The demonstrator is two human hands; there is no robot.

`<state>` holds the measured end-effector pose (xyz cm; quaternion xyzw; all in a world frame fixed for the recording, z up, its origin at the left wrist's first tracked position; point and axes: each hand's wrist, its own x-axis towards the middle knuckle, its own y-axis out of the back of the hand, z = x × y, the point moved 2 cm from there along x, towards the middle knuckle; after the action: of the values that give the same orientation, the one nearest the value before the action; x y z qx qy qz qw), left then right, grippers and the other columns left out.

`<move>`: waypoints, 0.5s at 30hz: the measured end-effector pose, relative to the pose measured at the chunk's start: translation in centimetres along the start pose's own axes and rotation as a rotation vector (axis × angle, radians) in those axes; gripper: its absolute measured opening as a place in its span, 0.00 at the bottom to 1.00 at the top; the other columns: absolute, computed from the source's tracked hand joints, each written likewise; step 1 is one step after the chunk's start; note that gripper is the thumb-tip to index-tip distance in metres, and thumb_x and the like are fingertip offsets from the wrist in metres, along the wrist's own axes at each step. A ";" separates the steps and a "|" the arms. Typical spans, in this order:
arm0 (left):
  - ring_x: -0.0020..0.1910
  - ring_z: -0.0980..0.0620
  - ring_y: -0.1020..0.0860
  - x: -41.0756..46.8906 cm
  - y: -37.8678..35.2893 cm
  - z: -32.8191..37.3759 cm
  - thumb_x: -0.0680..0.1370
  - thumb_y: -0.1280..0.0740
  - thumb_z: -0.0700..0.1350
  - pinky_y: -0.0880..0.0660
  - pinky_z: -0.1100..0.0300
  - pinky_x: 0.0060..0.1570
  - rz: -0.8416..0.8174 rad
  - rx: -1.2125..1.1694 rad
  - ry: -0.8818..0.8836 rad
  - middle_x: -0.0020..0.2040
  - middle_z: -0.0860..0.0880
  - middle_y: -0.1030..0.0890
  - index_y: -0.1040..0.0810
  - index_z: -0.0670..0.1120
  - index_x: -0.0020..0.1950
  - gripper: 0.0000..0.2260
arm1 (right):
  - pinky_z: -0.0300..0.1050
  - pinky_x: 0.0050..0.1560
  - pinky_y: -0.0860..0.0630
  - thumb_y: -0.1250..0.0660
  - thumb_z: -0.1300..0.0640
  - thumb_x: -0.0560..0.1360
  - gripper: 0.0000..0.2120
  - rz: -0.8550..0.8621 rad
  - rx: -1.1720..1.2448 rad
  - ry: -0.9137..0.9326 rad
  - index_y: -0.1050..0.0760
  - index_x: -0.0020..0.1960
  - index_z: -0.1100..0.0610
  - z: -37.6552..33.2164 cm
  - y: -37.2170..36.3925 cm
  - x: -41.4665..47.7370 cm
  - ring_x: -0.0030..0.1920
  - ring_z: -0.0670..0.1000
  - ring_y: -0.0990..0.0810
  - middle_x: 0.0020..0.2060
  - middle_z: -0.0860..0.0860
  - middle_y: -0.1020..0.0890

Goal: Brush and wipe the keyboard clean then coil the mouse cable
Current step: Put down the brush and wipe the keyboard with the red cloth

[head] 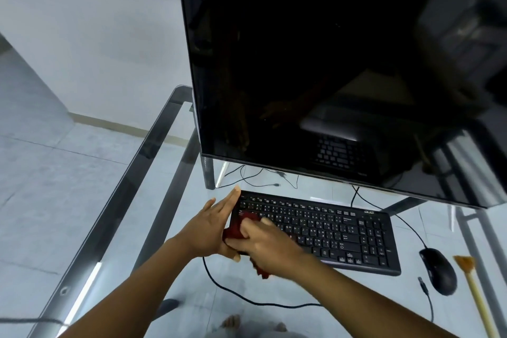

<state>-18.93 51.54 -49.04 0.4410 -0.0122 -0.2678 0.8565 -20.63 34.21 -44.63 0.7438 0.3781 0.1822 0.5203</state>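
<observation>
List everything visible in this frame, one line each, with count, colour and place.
monitor: one, black, screen off, rear of table
keyboard: one, black, in front of monitor
cloth: one, dark red, on keyboard's left end under the right hand
mouse: one, black, right of keyboard
mouse cable: one, black, uncoiled
brush: one, pale handle, tan bristles, far right
glass table: one, clear top, metal frame
left hand: open, bracing keyboard's left edge
right hand: pressing cloth onto keys
</observation>
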 end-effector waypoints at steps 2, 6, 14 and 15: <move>0.78 0.56 0.49 0.0 0.0 0.0 0.58 0.28 0.72 0.59 0.54 0.76 -0.004 -0.001 0.002 0.80 0.53 0.52 0.68 0.52 0.78 0.64 | 0.45 0.39 0.34 0.37 0.39 0.76 0.11 0.244 -0.024 -0.105 0.26 0.46 0.46 2.9 0.6 0.7 0.46 0.51 0.28 0.43 0.48 0.24; 0.78 0.57 0.50 0.0 -0.1 0.1 0.60 0.26 0.69 0.61 0.56 0.75 0.000 0.005 -0.002 0.80 0.54 0.54 0.68 0.52 0.77 0.64 | 0.45 0.41 0.29 0.38 0.43 0.79 0.06 0.327 -0.013 -0.270 0.26 0.53 0.43 2.9 0.9 0.6 0.45 0.52 0.24 0.48 0.50 0.26; 0.78 0.57 0.50 0.0 -0.1 0.1 0.60 0.27 0.71 0.59 0.54 0.76 -0.004 0.012 0.013 0.80 0.53 0.53 0.68 0.52 0.77 0.64 | 0.49 0.49 0.25 0.37 0.54 0.79 0.18 0.396 0.082 -0.590 0.32 0.69 0.47 3.7 0.1 2.2 0.48 0.59 0.26 0.51 0.52 0.27; 0.77 0.58 0.50 -0.1 0.0 0.2 0.59 0.26 0.70 0.60 0.55 0.76 0.001 0.006 0.019 0.80 0.53 0.51 0.68 0.52 0.77 0.64 | 0.50 0.51 0.25 0.36 0.57 0.78 0.21 0.338 0.072 -0.554 0.33 0.70 0.48 2.5 -0.3 2.8 0.50 0.59 0.27 0.53 0.54 0.27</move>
<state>-19.04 51.43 -48.93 0.4460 -0.0054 -0.2630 0.8555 -17.32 34.76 -46.25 0.8351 0.0995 0.0434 0.5393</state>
